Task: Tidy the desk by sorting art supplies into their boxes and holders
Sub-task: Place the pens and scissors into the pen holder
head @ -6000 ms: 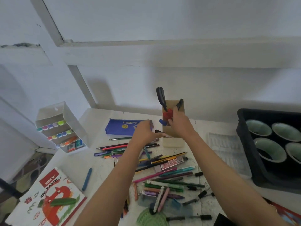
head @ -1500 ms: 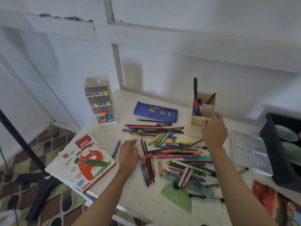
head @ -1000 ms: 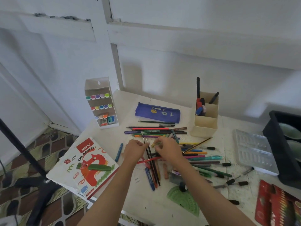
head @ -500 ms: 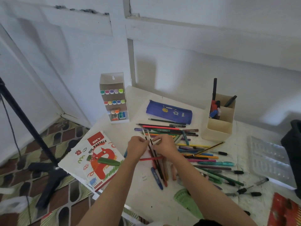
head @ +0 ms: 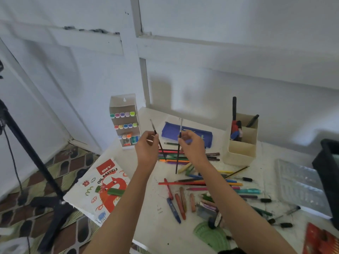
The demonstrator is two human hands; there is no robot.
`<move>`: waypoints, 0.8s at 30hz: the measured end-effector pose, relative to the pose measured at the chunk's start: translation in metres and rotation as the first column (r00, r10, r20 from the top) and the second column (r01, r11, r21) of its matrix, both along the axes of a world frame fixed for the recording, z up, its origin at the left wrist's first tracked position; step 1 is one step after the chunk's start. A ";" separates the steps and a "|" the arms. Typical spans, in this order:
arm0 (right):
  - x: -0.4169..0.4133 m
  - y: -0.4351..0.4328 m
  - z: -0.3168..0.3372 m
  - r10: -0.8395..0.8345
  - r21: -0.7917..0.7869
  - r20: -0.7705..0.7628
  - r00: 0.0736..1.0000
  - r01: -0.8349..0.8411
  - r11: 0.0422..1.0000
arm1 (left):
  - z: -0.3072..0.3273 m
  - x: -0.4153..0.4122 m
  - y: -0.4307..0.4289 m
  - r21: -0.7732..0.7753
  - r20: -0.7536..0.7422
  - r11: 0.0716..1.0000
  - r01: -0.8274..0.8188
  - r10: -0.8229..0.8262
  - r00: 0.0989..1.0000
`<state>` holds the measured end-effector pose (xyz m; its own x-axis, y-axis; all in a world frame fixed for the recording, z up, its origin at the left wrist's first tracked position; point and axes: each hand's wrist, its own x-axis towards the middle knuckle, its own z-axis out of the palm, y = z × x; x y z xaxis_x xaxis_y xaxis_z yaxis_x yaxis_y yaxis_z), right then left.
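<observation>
My left hand pinches a thin dark paintbrush, raised above the desk and tilted. My right hand pinches a second thin paintbrush, held nearly upright. Below them lies a scattered heap of pens, pencils and crayons on the white desk. A cream holder at the back right has scissors and markers standing in it. A white marker box with coloured caps stands at the back left.
A blue pencil pouch lies behind my hands. An oil pastels box sits at the desk's left corner. A green protractor, a clear plastic tray, a black crate and a red box lie right. A tripod stands left.
Both hands have risen from the pile, each lifting a thin paintbrush off the desk. Earlier my right hand was at the cream holder.
</observation>
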<state>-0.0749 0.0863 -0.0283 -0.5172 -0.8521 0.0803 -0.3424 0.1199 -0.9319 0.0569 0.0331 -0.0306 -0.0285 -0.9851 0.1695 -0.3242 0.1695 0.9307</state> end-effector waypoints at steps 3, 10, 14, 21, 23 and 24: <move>-0.021 0.009 0.023 -0.025 -0.088 -0.044 0.999 0.021 0.996 | 0.017 -0.015 -0.004 -0.106 -0.039 0.994 0.039 -0.043 0.998; -0.106 0.043 0.086 -0.233 -0.279 -0.256 0.938 0.160 0.947 | 0.069 -0.074 -0.008 -0.228 -0.161 0.955 0.192 -0.232 0.959; -0.158 0.068 0.108 -0.376 -0.367 -0.287 0.881 0.262 0.893 | 0.097 -0.119 0.002 -0.259 -0.249 0.915 0.308 -0.372 0.894; -0.209 0.085 0.111 -0.478 -0.399 -0.296 0.827 0.347 0.849 | 0.108 -0.189 0.026 -0.292 -0.153 0.828 0.479 -0.535 0.831; -0.213 0.085 0.107 -0.469 -0.391 -0.277 0.838 0.348 0.852 | 0.101 -0.204 0.026 -0.298 -0.058 0.816 0.496 -0.534 0.843; -0.213 0.084 0.103 -0.465 -0.383 -0.259 0.846 0.352 0.854 | 0.096 -0.208 0.025 -0.302 0.000 0.813 0.498 -0.522 0.853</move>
